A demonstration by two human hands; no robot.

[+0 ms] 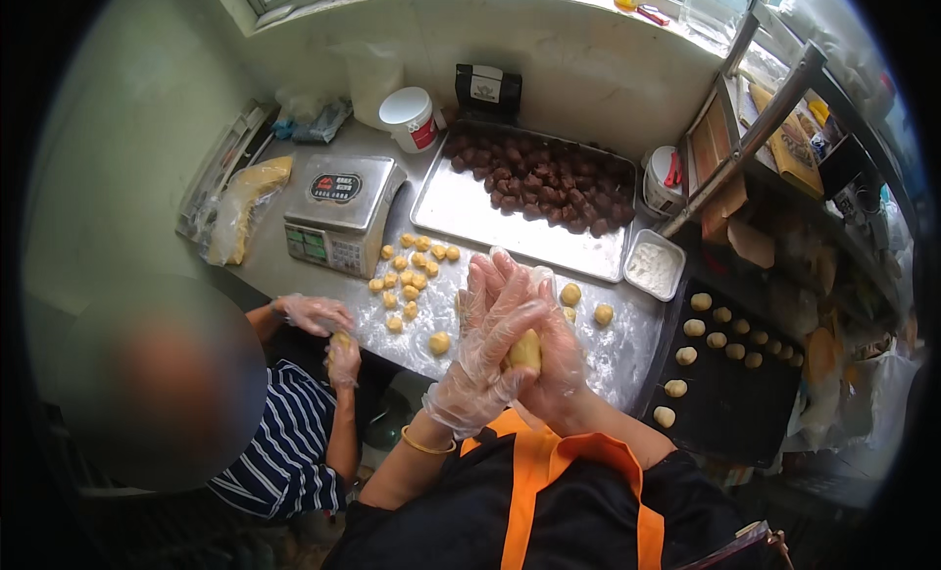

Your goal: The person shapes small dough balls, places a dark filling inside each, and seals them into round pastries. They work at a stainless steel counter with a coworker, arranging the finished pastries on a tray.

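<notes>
Both my hands wear clear plastic gloves and are pressed together above the floured metal table (478, 357). Between the palms sits a ball of yellow dough (526, 351), partly covered by fingers. My left hand (489, 342) lies over it from the left, and my right hand (562, 357) cups it from the right. Just beyond my right hand rest a few round dough balls (603, 314). To the left of my hands lies a single dough ball (439, 342), with several smaller dough pieces (409, 277) farther back.
A sheet pan (456, 202) holds many dark brown filling balls. Left of it are a digital scale (338, 202) and a co-worker's gloved hands (334, 335) holding dough. A flour tub (654, 265) and a black baking tray (728, 408) with several pale balls stand right, below a metal rack (764, 114).
</notes>
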